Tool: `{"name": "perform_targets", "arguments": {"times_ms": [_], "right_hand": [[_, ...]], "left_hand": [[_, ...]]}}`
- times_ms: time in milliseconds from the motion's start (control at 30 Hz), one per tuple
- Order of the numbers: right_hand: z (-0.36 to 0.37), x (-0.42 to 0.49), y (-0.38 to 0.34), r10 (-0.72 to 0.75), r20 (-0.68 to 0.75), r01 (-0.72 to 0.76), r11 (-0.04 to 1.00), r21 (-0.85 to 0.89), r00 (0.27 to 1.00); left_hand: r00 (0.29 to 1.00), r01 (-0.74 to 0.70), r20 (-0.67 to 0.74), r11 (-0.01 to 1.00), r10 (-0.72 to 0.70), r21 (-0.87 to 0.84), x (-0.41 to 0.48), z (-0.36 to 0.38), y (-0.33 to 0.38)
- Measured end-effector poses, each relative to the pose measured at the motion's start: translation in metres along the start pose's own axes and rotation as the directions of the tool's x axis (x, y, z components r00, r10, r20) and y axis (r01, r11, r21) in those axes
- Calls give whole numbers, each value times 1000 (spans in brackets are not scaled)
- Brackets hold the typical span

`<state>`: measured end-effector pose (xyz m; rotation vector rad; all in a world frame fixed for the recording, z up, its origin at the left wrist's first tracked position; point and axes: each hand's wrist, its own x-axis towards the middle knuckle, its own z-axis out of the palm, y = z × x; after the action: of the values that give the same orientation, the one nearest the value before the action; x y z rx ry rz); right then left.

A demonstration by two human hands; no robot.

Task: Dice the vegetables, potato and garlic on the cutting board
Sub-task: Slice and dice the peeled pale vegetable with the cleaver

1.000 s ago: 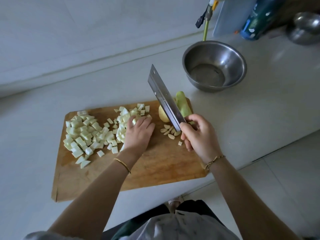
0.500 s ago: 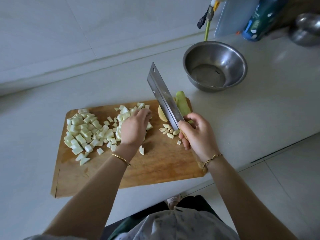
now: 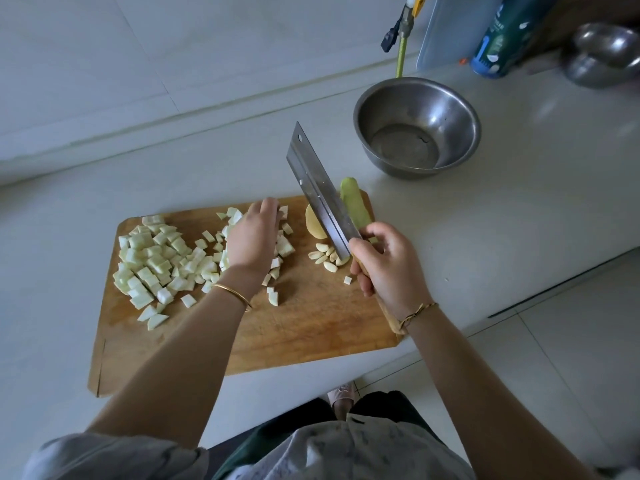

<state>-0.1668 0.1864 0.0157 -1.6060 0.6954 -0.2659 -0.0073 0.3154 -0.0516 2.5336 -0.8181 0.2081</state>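
- The uncut pieces sit at the far right of the cutting board (image 3: pixel 311 334): a pale potato (image 3: pixel 313 225), peeled garlic cloves (image 3: pixel 325 256) just near of it, and a green vegetable strip (image 3: pixel 355 206) to their right.
- The strip's long axis runs near to far, roughly in line with the blade, and its far tip pokes past the board's far edge.
- Your right hand (image 3: pixel 388 268) is wrapped tight round the handle of the cleaver (image 3: pixel 317 188), with the blade lifted and angled far-left over the potato and garlic. This hand is much the closer to all three.
- Your left hand (image 3: pixel 254 233) lies over the loose cubes at the far middle, fingers bent down among them. You cannot tell whether it has any pinched.
- The pile of cubes (image 3: pixel 156 258) fills the left half, and a few strays lie near the middle.
- Bare wood shows across the near strip and the near right, which is likely your best cutting room.
- The steel bowl (image 3: pixel 419 128) stands on the counter far right, well apart from the board.
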Motion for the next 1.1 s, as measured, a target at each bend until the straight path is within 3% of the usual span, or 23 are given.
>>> {"name": "perform_targets", "arguments": {"times_ms": [100,333,467,567,667,1100], "right_hand": [[2,0,2,-12,15,13,1000,-21,1000],[0,2,1,-2,26,2,1000,-8,1000],[-1,4,-1,1,13,-1,1000,-6,1000],[-3,4,-2,13,0,-13,1000,-2,1000],[-6,2,-2,12,-11,-12,1000,-12,1000],[-2,-14,2,8,-58,-9,1000,-25,998]], "left_hand": [[999,-36,21,999,36,29,-3,-1,-3],[999,3,-34,997,-6,-75,-11,-8,-3],[988,-138,-87,984,129,-112,-19,-9,8],[975,-169,122,975,186,-143,-32,5,25],[935,-15,353,997,42,-78,-42,20,33],[895,-58,442,998,57,-12,-34,26,41]]}}
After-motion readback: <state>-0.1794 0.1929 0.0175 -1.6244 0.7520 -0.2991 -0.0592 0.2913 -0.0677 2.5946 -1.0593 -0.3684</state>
